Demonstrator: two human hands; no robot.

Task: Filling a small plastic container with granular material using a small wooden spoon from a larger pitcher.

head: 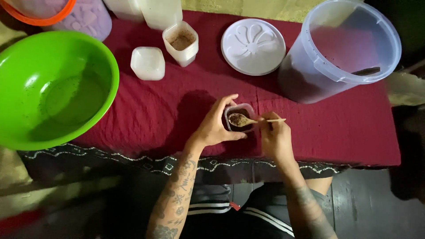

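Note:
My left hand (215, 125) grips a small clear square container (239, 116) that rests on the dark red cloth (155, 106) near the table's front edge. My right hand (275, 138) holds a small wooden spoon (257, 120) by its handle. The spoon's bowl, heaped with brown powder, sits over the container's mouth. The container has dark brown powder in it.
A big green bowl (53, 86) stands at the left. Behind are a stack of small containers with brown powder (181, 43), a square lid (148, 63), a round white lid (253, 46) and a large clear bucket (343, 48) holding dark powder and a scoop.

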